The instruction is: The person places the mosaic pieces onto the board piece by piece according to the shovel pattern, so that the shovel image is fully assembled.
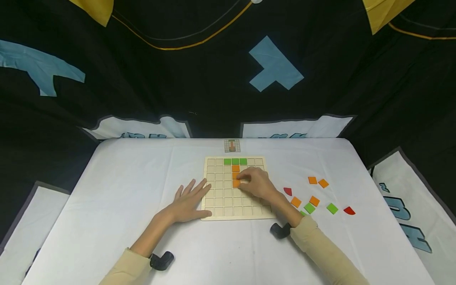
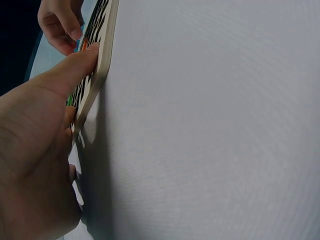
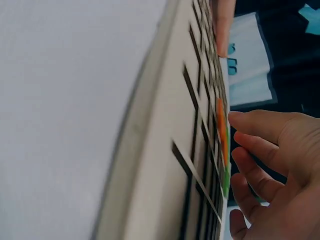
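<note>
On the bench [image 1: 124,190], the left hand [image 1: 187,205] spreads wide against the board [image 1: 223,202]; the right hand [image 1: 257,182] meets orange tiles [image 1: 234,175], its grip unclear.

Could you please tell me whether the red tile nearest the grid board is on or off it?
Off: in the head view, the red tile lies on the white tablecloth, right of the grid board.
</note>
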{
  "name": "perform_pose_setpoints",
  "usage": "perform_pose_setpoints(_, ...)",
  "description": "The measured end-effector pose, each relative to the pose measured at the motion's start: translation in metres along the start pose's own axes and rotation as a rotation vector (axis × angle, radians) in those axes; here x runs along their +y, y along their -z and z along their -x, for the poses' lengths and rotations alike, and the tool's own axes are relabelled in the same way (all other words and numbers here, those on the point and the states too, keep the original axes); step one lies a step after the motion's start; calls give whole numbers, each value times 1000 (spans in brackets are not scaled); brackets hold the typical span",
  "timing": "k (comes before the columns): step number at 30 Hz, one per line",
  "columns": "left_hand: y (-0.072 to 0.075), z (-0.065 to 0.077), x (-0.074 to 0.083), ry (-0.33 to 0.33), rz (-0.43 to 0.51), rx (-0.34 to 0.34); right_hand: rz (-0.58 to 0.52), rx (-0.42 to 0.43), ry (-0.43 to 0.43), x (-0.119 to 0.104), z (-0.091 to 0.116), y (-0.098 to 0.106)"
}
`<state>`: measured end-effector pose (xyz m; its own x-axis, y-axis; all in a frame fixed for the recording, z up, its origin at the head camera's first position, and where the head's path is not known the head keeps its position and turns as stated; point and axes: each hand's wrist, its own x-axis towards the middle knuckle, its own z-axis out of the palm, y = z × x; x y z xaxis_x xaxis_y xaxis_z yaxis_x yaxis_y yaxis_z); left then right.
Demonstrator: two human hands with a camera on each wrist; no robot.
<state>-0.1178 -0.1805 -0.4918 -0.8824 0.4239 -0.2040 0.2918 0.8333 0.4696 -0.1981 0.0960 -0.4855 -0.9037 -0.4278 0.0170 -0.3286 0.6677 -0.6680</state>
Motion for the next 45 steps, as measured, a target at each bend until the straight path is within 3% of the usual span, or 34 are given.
perform_pose_setpoints(9,-1,0,1,17,-8,0,-87,87,-26,27,27,41)
perform_pose_setpoints(14,0,0,2,12,1,5,-70,157,-85,50,47,65)
perform_pose_setpoints(24,1,1,4,15,4,-4,-7,218,-195,101,82,105)
perform_pose_setpoints(35,-1,0,2,7,-2,1,45,207,-310,137,99,118)
perform_pose_setpoints(45,0,-1,2,-4,-8,2,59,193,-324,139,98,120)
